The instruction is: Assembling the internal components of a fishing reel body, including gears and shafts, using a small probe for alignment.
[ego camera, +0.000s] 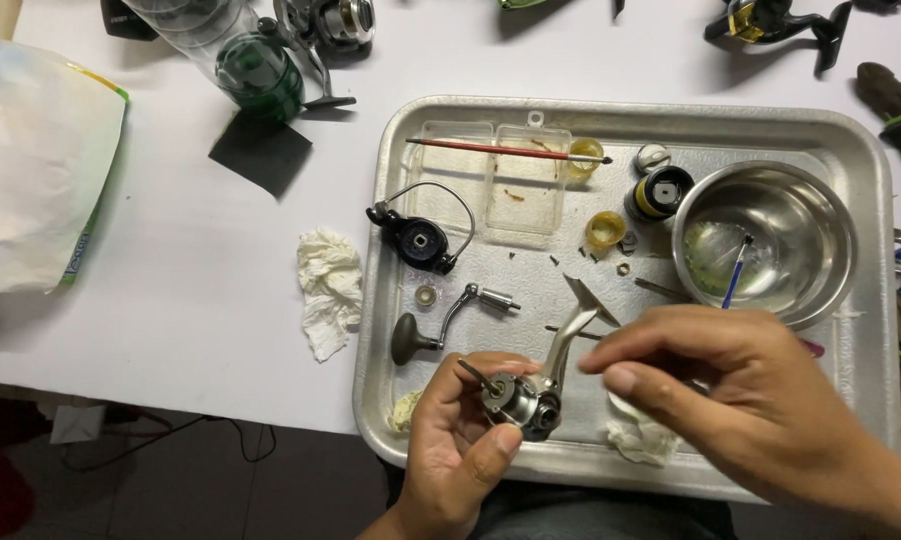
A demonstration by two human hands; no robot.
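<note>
A: What fills the frame, biggest first?

B: A white bench [171,260] runs across the upper part of the frame. On it, right of centre, sits a large metal tray [871,150] reaching down to the lower edge. At the far left lies a white plastic bag [36,165].

A: And inside the tray?

B: A steel bowl [801,215] at the upper right, with a small blue-handled brush [738,270] leaning in it. A clear plastic box [491,185] lies open at the upper middle, a red-handled brush [506,150] resting across it. Left of the box is a black reel rotor with a wire bail [421,235]; below that a reel handle with a dark knob [441,320].

A: The hands?

B: The left hand [451,450], at the lower centre, grips a silver fishing reel body [526,395] between thumb and fingers, held over the tray's near edge. The right hand [731,395] comes in from the lower right, fingertips pinched together just beside the reel's stem; whether anything sits in that pinch I cannot tell.

A: Smaller bits?

B: A crumpled tissue [329,290] on the bench just left of the tray, a yellow ring [604,230] mid-tray, and tiny screws [586,255] scattered near it
</note>
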